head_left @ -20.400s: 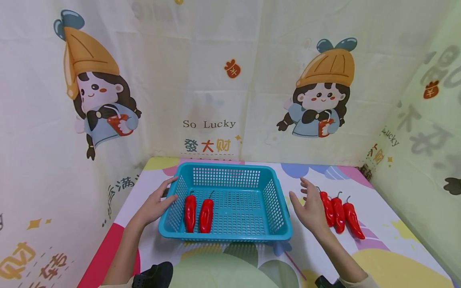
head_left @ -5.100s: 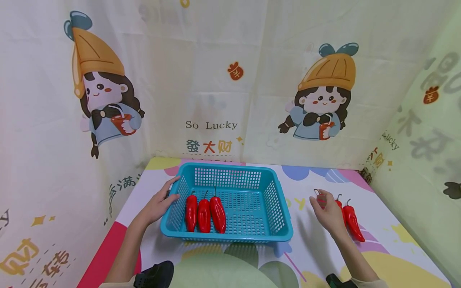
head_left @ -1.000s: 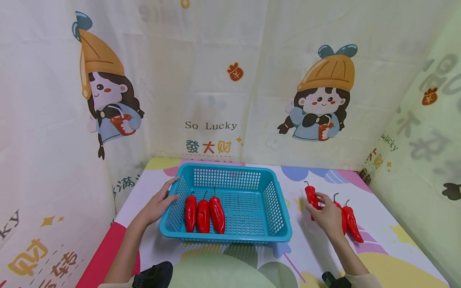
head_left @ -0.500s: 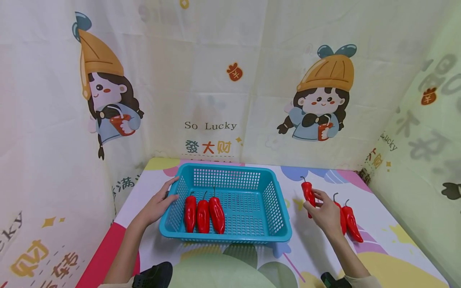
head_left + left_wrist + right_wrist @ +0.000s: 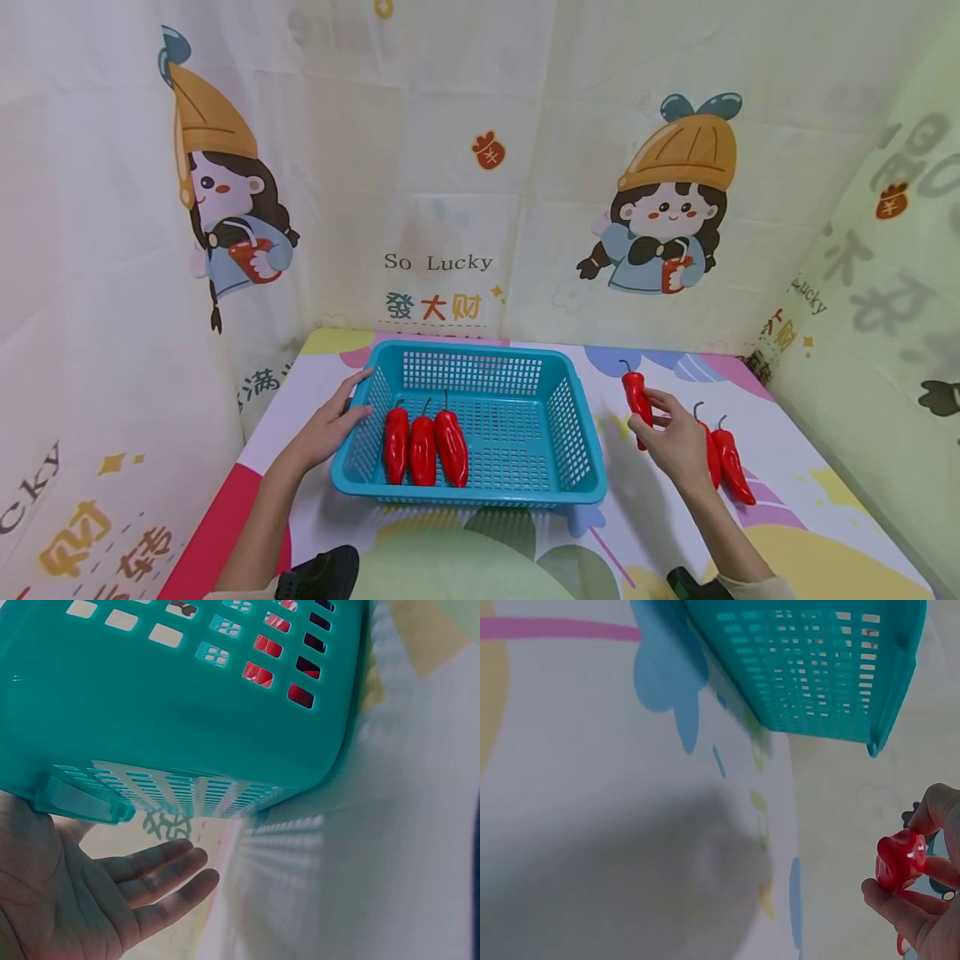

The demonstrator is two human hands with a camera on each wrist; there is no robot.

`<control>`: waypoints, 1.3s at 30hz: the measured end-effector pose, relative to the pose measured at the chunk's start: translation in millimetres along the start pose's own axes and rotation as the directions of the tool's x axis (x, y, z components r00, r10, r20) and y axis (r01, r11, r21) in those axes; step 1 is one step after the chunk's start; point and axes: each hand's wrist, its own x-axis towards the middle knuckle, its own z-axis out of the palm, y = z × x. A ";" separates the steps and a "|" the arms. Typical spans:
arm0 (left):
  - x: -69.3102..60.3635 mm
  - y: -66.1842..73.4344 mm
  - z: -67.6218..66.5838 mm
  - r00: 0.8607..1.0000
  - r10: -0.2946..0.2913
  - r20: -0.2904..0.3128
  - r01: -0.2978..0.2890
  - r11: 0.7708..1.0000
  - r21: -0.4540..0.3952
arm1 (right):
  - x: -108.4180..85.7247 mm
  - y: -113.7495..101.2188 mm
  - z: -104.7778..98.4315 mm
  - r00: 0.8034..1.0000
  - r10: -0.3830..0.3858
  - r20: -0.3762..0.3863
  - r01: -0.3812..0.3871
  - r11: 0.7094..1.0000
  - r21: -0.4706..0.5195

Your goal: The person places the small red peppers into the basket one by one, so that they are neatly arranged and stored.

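My right hand [image 5: 675,437] pinches a red chili pepper [image 5: 637,396] between thumb and fingertips, held above the table to the right of the basket. In the right wrist view the same pepper [image 5: 900,860] shows end-on between the fingers. My left hand [image 5: 330,423] rests at the left rim of a turquoise plastic basket [image 5: 480,493]. Beneath that rim, the left wrist view shows several fingers [image 5: 169,892] of this hand reaching out straight. Three red peppers [image 5: 423,450] lie side by side at the basket's left. Two more peppers [image 5: 731,467] lie on the table, one partly hidden behind my right hand.
A colourful patterned cloth covers the table [image 5: 465,558]. Behind and beside it hang pale printed curtains [image 5: 547,192]. The basket's raised walls stand between its inside and my right hand.
My right hand has lifted the pepper and carried it a little left and upward, closer to the basket. My left hand and the basket have stayed in place.
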 end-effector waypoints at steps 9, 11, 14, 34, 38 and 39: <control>-1.2 -0.1 0.3 1.000 0.004 0.001 -0.004 1.000 -0.004 | -3.9 -9.6 0.8 1.000 -0.018 -0.019 0.018 1.000 0.012; -1.2 0.1 0.1 1.000 0.006 0.003 -0.006 1.000 -0.004 | -5.1 -12.4 1.1 0.999 -0.028 -0.027 0.028 0.999 0.016; -0.9 0.4 -0.4 1.000 0.008 0.003 -0.008 1.000 -0.002 | -6.3 -16.6 2.1 0.998 -0.047 -0.041 0.048 0.998 0.026; -0.5 0.4 -1.5 1.000 0.013 0.010 -0.013 1.000 -0.001 | -14.4 -50.2 10.3 0.996 -0.083 -0.033 0.086 0.992 0.088; -1.1 0.3 -1.3 1.000 0.013 0.009 -0.013 1.000 0.000 | -16.8 -54.8 11.4 0.995 -0.098 -0.022 0.100 0.989 0.105; -1.2 0.4 -1.3 1.000 0.013 0.008 -0.013 1.000 0.001 | -17.3 -55.9 11.9 0.994 -0.108 -0.023 0.110 0.988 0.110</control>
